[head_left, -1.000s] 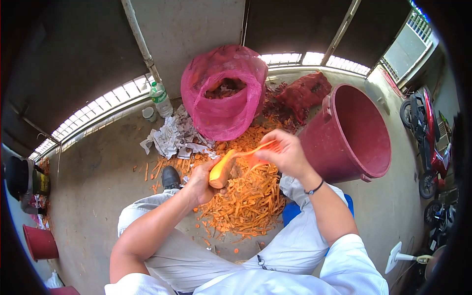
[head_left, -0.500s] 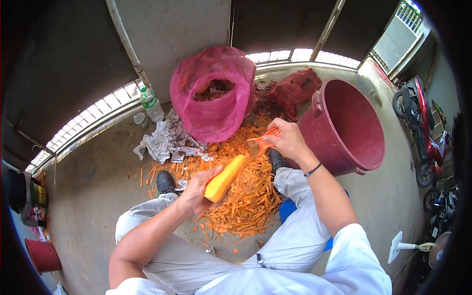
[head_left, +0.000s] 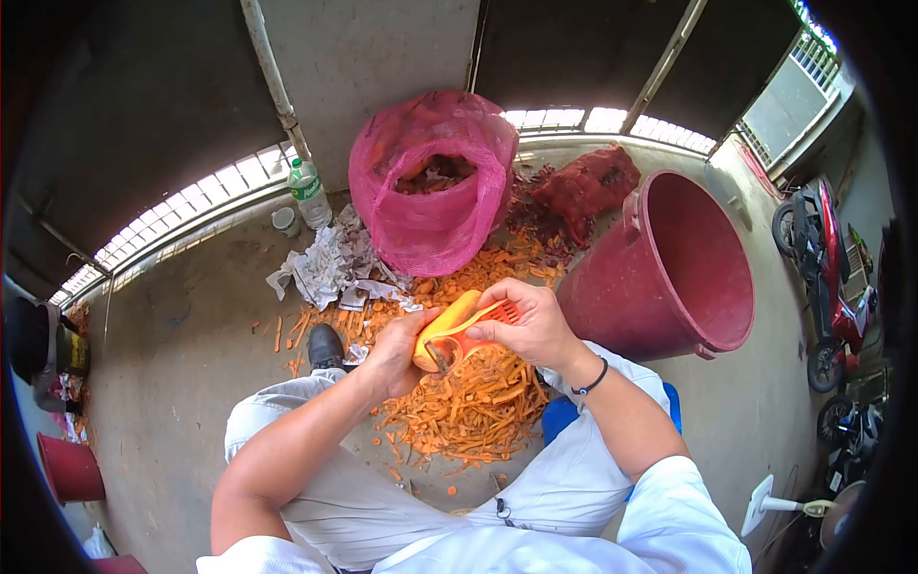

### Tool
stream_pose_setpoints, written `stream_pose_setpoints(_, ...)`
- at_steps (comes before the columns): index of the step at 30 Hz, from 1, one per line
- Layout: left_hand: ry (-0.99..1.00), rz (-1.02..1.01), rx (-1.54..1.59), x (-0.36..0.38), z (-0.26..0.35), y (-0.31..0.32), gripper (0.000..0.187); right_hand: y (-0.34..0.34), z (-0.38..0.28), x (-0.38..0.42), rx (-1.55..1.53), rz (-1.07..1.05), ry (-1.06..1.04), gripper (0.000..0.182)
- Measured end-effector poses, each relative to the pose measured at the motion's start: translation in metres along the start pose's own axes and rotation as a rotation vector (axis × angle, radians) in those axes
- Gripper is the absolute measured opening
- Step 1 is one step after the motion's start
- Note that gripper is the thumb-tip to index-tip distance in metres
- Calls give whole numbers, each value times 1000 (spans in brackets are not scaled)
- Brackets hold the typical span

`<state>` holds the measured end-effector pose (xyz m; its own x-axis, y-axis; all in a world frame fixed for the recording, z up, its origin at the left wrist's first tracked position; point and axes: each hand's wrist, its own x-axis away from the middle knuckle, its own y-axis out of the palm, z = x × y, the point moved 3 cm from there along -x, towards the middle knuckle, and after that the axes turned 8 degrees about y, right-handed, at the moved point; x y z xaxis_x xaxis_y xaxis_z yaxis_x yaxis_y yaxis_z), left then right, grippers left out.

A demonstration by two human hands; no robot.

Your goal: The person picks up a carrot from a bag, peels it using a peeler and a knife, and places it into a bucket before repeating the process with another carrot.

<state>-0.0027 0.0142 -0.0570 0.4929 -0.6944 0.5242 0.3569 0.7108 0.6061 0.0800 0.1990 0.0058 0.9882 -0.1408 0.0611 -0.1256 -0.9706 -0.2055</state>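
Carrot (head_left: 442,330) sat clasped in the left hand (head_left: 394,354) at its 8 o'clock, as the right hand (head_left: 531,325), at 3 o'clock, gripped an orange peeler (head_left: 502,314) against it. Toward 12 o'clock, a pink mesh bag (head_left: 421,230) held orange and brown scraps (head_left: 435,173); between 2 and 3, a maroon bin (head_left: 622,295) showed its inner wall (head_left: 696,253).

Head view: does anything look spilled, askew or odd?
Yes: orange peelings lie heaped on the floor, uncontained, and crumpled paper lies loose beside the pink mesh bag. The red bucket looks tilted, perhaps only from lens distortion.
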Motion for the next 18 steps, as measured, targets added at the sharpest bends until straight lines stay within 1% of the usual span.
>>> stream_pose_setpoints(4,21,-41,-21,6,0,9,34,0,-13,5,107,30,-91,27)
stream_pose_setpoints(6,64,54,26,8,-2,10,34,2,-20,6,158,45,-127,27)
stream_pose_setpoints(7,59,53,26,8,-3,12,34,3,-27,8,212,45,-206,27)
stream_pose_setpoints(8,98,71,40,9,-3,12,33,3,-32,9,267,43,-284,27)
stream_pose_setpoints(9,138,90,53,9,-3,13,32,3,-33,9,267,43,-278,27)
stream_pose_setpoints(11,124,74,62,9,-3,10,31,3,-34,9,308,44,-329,27)
stream_pose_setpoints(12,104,36,54,11,-1,11,30,2,-31,8,306,47,-323,27)
stream_pose_setpoints(14,78,-9,40,15,1,18,30,-2,-17,5,145,-12,-69,27)
stream_pose_setpoints(15,83,-12,43,19,4,24,30,-5,-17,5,145,-4,-67,27)
stream_pose_setpoints(17,88,-16,46,19,6,26,30,-7,-15,2,90,-45,20,24)
stream_pose_setpoints(18,73,-60,48,19,6,22,31,-11,-13,-1,89,-45,20,24)
